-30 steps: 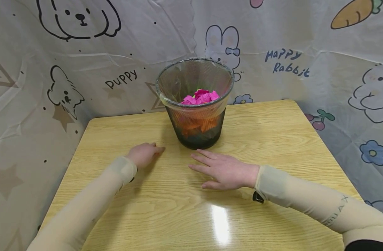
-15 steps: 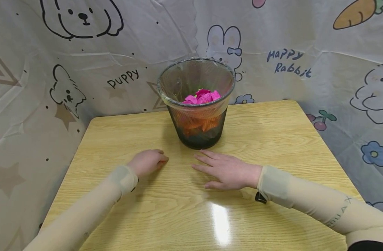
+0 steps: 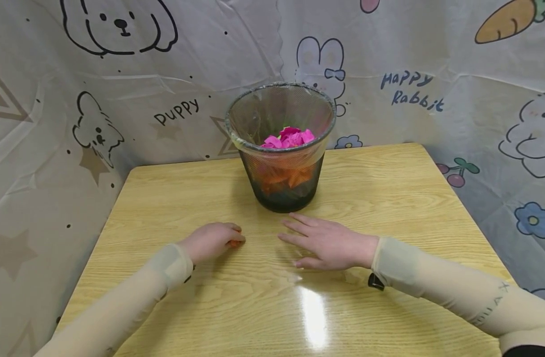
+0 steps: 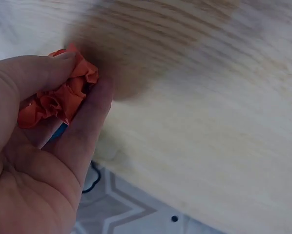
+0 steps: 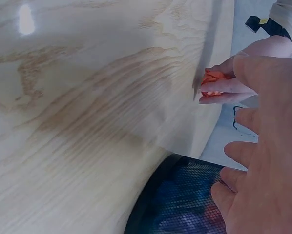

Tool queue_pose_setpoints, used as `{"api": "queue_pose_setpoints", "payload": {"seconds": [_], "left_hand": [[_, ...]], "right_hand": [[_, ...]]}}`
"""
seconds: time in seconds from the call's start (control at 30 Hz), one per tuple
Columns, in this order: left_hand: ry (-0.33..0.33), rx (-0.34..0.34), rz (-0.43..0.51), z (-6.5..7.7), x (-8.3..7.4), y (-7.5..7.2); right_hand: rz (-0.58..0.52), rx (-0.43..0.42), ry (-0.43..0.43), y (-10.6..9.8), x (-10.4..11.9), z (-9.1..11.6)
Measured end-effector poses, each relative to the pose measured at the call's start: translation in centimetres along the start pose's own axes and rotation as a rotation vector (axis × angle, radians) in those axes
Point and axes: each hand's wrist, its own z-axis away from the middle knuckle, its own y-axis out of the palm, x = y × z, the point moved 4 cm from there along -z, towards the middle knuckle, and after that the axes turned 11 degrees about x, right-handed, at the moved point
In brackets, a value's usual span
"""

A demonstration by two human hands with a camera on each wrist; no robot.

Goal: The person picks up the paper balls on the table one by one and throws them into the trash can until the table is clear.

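My left hand (image 3: 210, 241) is just above or at the tabletop, left of the middle. It pinches a crumpled ball of orange paper (image 4: 63, 100) between thumb and fingers. A small bit of blue (image 4: 59, 131) shows behind those fingers; what it is cannot be told. My right hand (image 3: 330, 243) is palm down over the table with fingers spread, holding nothing. Its fingertips come near the base of a black mesh wastebasket (image 3: 285, 201). Inside the basket's clear liner lie crumpled pink paper (image 3: 290, 139) and orange paper seen through the mesh.
The wood-grain table (image 3: 174, 198) has its back edge just behind the wastebasket. A printed cloth (image 3: 165, 74) hangs behind it and along both sides. Light glares off the tabletop near the front.
My left hand has drawn back from beside the basket's base toward the front, and the orange paper now shows in its fingers. The right hand has hardly moved.
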Motion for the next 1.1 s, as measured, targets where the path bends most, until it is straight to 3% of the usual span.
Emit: {"api": "queue_pose_setpoints", "payload": {"seconds": [0.17,0.4,0.53,1.1], "left_hand": [[0.038,-0.036,0.034,0.7,-1.4,-2.3],[0.065,-0.036,0.053,1.6,-2.9,-6.1],[0.115,-0.078,0.021,2.0,-3.9,-8.0],[0.168,-0.167,-0.028,4.3,-7.0,-15.9]], "right_hand": [[0.001,0.010,0.017,-0.9,0.1,0.6],[0.004,-0.018,0.003,-3.3,0.4,2.0],[0.004,-0.046,-0.012,-4.8,0.6,2.8],[0.082,-0.077,0.011,-12.0,1.6,5.7]]}}
